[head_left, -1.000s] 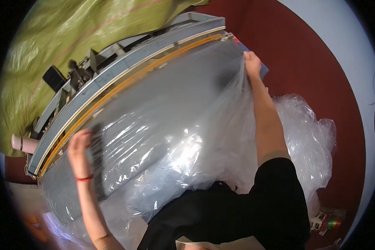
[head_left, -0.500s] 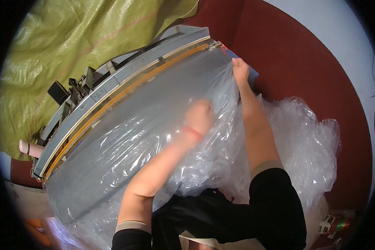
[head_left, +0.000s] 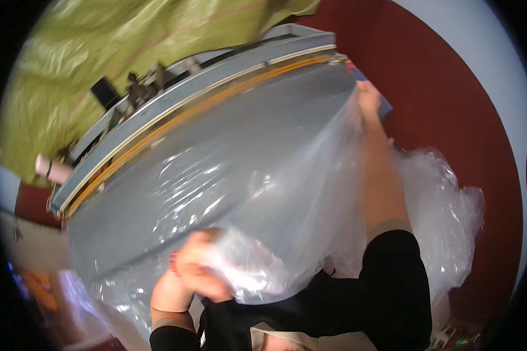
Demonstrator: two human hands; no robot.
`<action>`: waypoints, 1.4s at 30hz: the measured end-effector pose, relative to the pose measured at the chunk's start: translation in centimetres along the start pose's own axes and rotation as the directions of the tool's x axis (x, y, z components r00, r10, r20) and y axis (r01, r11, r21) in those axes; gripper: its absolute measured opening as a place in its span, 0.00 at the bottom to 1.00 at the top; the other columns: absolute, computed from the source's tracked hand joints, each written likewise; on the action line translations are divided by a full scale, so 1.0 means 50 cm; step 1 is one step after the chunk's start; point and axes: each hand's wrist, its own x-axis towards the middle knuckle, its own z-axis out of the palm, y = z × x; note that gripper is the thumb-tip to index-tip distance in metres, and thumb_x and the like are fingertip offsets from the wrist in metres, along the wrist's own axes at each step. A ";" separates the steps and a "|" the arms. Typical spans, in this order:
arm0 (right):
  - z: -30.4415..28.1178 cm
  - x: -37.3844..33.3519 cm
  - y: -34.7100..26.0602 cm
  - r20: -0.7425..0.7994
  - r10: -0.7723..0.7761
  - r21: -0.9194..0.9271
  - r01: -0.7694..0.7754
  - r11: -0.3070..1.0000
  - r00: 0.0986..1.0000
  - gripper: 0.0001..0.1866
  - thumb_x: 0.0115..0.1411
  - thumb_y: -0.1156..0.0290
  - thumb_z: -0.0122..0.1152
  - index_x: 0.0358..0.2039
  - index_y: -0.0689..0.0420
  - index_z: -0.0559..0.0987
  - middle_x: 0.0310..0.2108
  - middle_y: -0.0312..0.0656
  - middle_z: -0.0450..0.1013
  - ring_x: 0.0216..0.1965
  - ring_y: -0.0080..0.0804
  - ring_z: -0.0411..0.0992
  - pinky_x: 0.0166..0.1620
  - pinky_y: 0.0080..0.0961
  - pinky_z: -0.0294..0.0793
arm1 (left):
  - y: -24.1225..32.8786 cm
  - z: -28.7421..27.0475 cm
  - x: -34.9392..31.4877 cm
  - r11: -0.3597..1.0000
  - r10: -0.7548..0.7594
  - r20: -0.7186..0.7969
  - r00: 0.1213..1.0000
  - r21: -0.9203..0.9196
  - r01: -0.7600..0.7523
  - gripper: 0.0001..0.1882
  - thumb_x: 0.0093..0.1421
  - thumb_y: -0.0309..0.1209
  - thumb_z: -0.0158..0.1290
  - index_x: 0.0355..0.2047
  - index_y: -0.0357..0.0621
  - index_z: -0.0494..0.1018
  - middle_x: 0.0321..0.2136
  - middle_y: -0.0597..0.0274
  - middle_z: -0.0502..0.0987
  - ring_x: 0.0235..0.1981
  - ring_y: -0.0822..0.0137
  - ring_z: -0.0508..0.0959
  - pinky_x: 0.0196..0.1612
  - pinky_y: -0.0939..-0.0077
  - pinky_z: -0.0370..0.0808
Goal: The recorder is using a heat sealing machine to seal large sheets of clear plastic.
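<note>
A wide sheet of clear plastic film (head_left: 310,193) spreads over a grey work table (head_left: 263,111) and bunches toward my body. At the far right corner my right hand (head_left: 368,97) is closed on the film's edge, pulling it taut into folds. Near my waist my left hand (head_left: 200,266), with a red bracelet at the wrist, is closed on a gathered part of the same film. Both hands are a little blurred. The fingers of my left hand are partly hidden by the bunched film.
Along the table's far side runs a grey metal machine frame (head_left: 216,79) with an orange strip (head_left: 199,104). A pink cylinder (head_left: 52,168) sticks out at its left end. Yellow-green woven sheeting (head_left: 158,29) hangs behind. Crumpled film (head_left: 445,216) piles at my right, beside a dark red wall surface (head_left: 451,105).
My left hand has come back from mid-table toward my waist, drawing film with it. My right hand stays at the far right corner. The view has shifted slightly.
</note>
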 end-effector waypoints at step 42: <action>0.036 0.063 0.077 0.088 -0.130 -0.169 0.143 0.975 0.988 0.22 0.57 0.50 0.43 0.32 0.57 0.73 0.29 0.47 0.72 0.31 0.44 0.70 0.33 0.34 0.66 | 0.148 -0.362 -0.593 -0.373 0.406 -0.782 0.472 0.330 0.867 0.09 0.46 0.33 0.53 0.27 0.42 0.72 0.23 0.56 0.73 0.33 0.56 0.72 0.36 0.64 0.68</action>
